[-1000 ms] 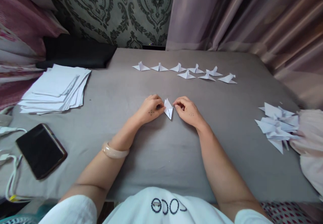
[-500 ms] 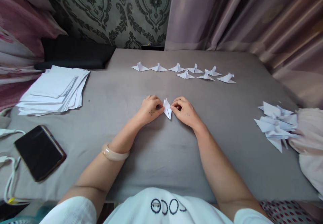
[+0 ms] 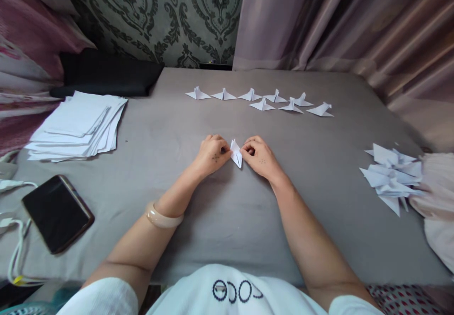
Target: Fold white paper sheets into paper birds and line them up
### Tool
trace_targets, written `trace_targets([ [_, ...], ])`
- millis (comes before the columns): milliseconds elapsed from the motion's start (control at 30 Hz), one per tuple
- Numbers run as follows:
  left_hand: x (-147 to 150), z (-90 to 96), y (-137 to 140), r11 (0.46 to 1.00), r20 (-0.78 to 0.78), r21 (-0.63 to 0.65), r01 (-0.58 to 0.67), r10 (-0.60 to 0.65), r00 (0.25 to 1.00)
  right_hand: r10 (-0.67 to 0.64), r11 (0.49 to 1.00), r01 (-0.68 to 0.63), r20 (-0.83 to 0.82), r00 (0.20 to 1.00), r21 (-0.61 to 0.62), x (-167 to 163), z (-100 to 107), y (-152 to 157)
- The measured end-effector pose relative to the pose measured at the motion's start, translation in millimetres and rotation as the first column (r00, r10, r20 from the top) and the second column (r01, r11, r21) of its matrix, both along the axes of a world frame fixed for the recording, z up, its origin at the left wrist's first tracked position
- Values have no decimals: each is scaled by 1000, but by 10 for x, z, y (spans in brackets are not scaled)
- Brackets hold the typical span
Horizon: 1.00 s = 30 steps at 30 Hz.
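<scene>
Between my two hands, over the middle of the grey-covered table point(image 3: 227, 230), is a small folded white paper point(image 3: 236, 155), kite-shaped with a pointed lower end. My left hand point(image 3: 214, 153) pinches its left edge between thumb and forefinger. On the opposite edge, my right hand point(image 3: 258, 155) has a matching pinch. The fingertips partly cover the sides of the paper. Beyond my hands, several finished paper cranes point(image 3: 251, 95) stand in two uneven rows.
At the left lies a stack of white paper sheets point(image 3: 76, 126), with a black folded cloth or bag point(image 3: 109, 74) behind it. A dark phone point(image 3: 57, 214) and white cables point(image 3: 17, 251) sit nearer. A pile of folded papers point(image 3: 393, 175) rests at the right beside pale fabric point(image 3: 436, 196).
Both hands keep their pinch on the folded paper, which looks slightly narrower and turned a little. The whole view has shifted very slightly; the rest stays put.
</scene>
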<state>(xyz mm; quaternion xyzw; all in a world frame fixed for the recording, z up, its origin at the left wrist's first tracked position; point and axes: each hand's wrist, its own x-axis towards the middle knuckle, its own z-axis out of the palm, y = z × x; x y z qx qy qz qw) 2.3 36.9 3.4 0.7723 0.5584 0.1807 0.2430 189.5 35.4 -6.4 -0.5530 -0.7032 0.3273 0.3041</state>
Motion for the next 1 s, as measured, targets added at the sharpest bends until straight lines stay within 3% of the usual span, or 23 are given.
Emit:
trace_targets([
  [333,40,-8,-52,994,-38,-24,-103,102,994,4,999,-5,21,1000,32,3,-25,-4],
  [533,46,-22,-45,988,-11,-43,-148,148,989,163,977,-173,82,983,127,10,-76,-26],
  [700,-60,-42,41,991,64,-69,-113,117,991,149,976,-179,220,964,122,2,-49,-44],
  [867,-191,48,77,987,184,-160,-23,53,982,136,982,-162,229,964,98,-10,-21,-46],
  [1000,-173,99,57,986,163,-165,0,27,986,120,986,-139,189,975,88,-13,-24,-43],
])
